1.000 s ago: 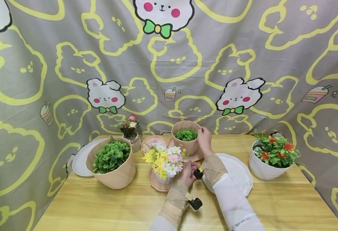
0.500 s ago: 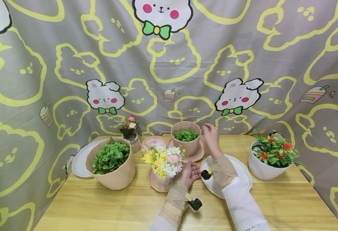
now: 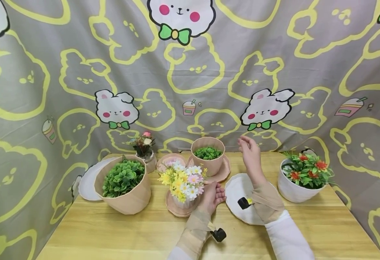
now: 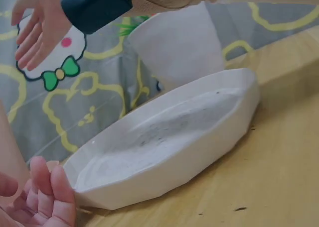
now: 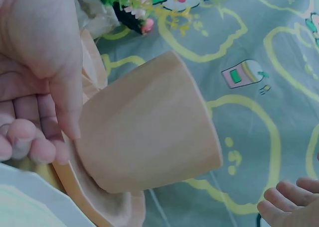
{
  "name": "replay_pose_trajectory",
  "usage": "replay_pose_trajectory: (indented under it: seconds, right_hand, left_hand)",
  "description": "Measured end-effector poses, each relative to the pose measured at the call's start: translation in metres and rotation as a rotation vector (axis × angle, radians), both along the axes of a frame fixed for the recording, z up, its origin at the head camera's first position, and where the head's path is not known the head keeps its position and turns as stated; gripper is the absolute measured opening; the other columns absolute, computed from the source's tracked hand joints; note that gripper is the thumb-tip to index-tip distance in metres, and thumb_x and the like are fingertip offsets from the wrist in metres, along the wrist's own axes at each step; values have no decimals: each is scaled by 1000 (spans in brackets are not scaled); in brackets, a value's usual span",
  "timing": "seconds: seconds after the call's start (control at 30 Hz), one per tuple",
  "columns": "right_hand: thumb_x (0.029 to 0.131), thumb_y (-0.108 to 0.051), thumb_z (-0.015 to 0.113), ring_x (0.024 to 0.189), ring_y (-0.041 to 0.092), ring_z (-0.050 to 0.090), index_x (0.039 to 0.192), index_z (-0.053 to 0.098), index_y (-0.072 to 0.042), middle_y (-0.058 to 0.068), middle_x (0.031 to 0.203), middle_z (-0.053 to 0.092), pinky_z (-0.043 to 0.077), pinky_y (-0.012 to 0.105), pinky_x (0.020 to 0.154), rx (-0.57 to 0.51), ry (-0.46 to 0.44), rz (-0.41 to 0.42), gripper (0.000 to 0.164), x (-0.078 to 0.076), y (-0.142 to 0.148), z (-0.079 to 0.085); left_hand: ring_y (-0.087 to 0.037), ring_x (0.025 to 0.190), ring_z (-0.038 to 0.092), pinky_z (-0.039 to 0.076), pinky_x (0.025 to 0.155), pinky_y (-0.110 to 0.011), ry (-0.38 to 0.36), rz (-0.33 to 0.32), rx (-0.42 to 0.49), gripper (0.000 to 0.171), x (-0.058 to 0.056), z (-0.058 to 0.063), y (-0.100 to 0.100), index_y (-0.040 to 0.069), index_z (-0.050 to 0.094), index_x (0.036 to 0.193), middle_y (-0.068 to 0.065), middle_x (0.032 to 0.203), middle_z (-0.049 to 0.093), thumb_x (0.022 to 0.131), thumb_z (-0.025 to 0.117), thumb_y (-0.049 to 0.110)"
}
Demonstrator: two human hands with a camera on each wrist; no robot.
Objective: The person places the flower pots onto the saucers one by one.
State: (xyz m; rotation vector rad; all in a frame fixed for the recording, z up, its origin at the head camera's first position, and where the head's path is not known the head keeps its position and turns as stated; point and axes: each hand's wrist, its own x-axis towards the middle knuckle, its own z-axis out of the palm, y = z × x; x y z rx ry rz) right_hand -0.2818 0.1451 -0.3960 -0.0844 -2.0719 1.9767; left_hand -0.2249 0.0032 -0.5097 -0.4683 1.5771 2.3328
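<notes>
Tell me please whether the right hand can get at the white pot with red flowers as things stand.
Probably yes: the right hand holds nothing, the white pot stands to its right, and the head view shows no object between them.

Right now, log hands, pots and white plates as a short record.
Left hand: fingers relaxed, near the daisy pot
Right hand: raised, holding nothing, apart from the middle pot
Middle pot: peach, green leaves, on a peach saucer
Daisy pot: on another saucer
Large pot: peach, green leaves, left
Rose pot: back left
White pot: red flowers, right
Left plate: partly behind the large pot
Right plate: partly behind the right forearm
</notes>
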Motion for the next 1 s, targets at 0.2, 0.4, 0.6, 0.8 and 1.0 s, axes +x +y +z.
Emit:
replay_pose_trajectory:
  seconds: [0.2, 0.4, 0.6, 0.8, 1.0]
  right_hand:
    - [103, -23, 45, 112, 10, 60, 137, 48, 1, 18, 133, 58, 50, 16, 97, -11, 68, 3, 42, 14, 11, 7]
    - [103, -24, 46, 108, 1, 59, 136, 48, 2, -8, 114, 62, 48, 9, 92, -40, 148, 40, 42, 33, 22, 15]
    - [102, -28, 49, 110, 3, 60, 136, 47, 1, -6, 116, 63, 48, 12, 96, -71, 221, 69, 45, 55, 36, 25]
    - [102, -25, 50, 114, 9, 61, 133, 50, -3, 0, 119, 64, 48, 13, 98, -109, 269, 57, 38, 77, 51, 36]
    - [101, -18, 52, 113, 11, 62, 130, 53, 0, 2, 116, 66, 49, 15, 97, -194, 315, 8, 34, 93, 68, 40]
  left_hand:
    - [-5, 53, 51, 50, 53, -20, 76, -28, -93, 24, 7, 4, 2, 4, 55, 97, 3, 66, 54, 103, 41, 22]
    - [-5, 50, 50, 49, 47, -18, 163, -48, -225, 16, 18, 11, 3, 4, 55, 94, 2, 64, 55, 98, 48, 18]
    - [-6, 47, 50, 49, 45, -20, 187, -80, -364, 13, 29, 16, 1, 5, 54, 95, 1, 61, 54, 95, 55, 18]
    - [-7, 46, 49, 51, 45, -22, 215, -124, -431, 10, 35, 16, -1, 5, 55, 91, 1, 60, 53, 92, 61, 13]
    - [-7, 48, 50, 53, 47, -23, 214, -155, -397, 10, 38, 13, -2, 3, 54, 93, 0, 62, 53, 90, 62, 7]
